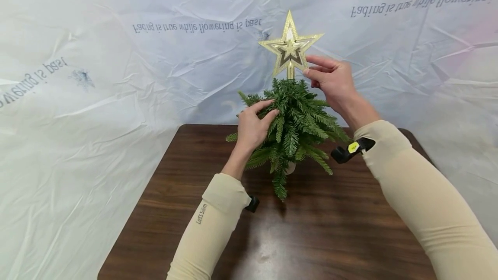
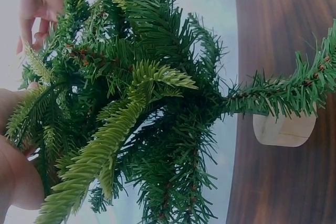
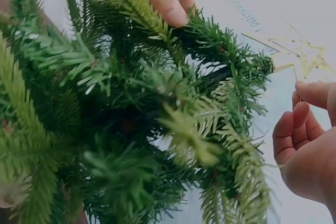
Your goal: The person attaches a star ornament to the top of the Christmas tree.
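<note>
A gold star tree topper [image 1: 289,46] stands upright at the tip of a small artificial Christmas tree [image 1: 292,120]. With thumb and fingertips, my right hand [image 1: 332,79] pinches the star's lower right point. In the right wrist view that hand [image 3: 310,156] appears beside the pale, washed-out star [image 3: 307,59]. My left hand [image 1: 253,126] grips the upper branches from the left, finger and thumb spread around them. The left wrist view shows this hand [image 2: 16,166] at the frame edge, its fingertips partly hidden by green needles [image 2: 121,124].
The tree's round pale base [image 2: 283,129] rests on a dark brown wooden table [image 1: 186,193], mostly hidden by branches. Behind the table hangs a wrinkled whitish sheet [image 1: 194,64] with printed lettering. Black wrist cameras [image 1: 350,150] are strapped over both cream sleeves.
</note>
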{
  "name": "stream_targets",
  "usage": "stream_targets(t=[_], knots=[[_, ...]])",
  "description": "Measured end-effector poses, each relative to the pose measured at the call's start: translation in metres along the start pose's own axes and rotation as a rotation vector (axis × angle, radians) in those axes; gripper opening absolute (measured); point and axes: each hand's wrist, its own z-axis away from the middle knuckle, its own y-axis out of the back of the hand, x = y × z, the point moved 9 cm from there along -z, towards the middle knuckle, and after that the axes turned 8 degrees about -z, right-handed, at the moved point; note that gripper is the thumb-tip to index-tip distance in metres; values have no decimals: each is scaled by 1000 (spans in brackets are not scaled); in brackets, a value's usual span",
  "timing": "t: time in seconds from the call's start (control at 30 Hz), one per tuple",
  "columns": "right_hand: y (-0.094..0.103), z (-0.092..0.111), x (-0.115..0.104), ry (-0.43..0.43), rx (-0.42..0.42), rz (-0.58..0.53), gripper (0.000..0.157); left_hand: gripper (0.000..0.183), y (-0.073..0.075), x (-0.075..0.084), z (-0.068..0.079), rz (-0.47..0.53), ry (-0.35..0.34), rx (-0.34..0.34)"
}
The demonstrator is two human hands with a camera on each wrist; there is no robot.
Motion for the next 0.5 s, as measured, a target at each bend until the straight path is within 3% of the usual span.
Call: stream_targets(t=[0.5], knots=[[6, 7, 7, 102, -10, 256, 40, 38, 0, 0, 0, 0, 4, 5]])
